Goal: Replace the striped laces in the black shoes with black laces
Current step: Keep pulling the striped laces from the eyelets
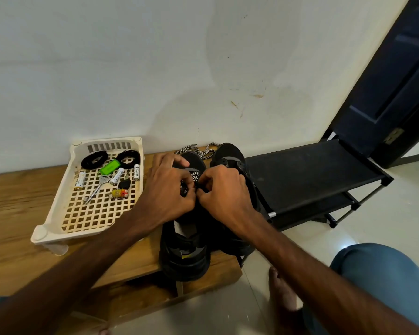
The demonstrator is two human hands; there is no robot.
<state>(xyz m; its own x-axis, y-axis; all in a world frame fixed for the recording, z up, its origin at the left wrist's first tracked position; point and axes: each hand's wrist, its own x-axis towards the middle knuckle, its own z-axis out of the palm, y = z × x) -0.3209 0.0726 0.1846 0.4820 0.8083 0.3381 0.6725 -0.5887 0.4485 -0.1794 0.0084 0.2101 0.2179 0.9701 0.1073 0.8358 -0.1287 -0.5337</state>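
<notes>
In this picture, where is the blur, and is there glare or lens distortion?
Head view: the wooden bench top is smeared at the left edge; a soft glare spot lies on the pale floor tile; the dark door leans and bows from the wide lens; the black shoes lose detail in dim light.

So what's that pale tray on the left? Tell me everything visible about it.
The tray is cream plastic, with an open lattice floor, a slotted back wall, round corner posts and short feet. It sits on the wooden bench, near the wall, left of the black shoes. Inside lie two coiled black laces, a green tag, batteries and a key. The left hand and right hand work at the striped lace beside it; the left wrist passes its right rim, contact unclear.
</notes>
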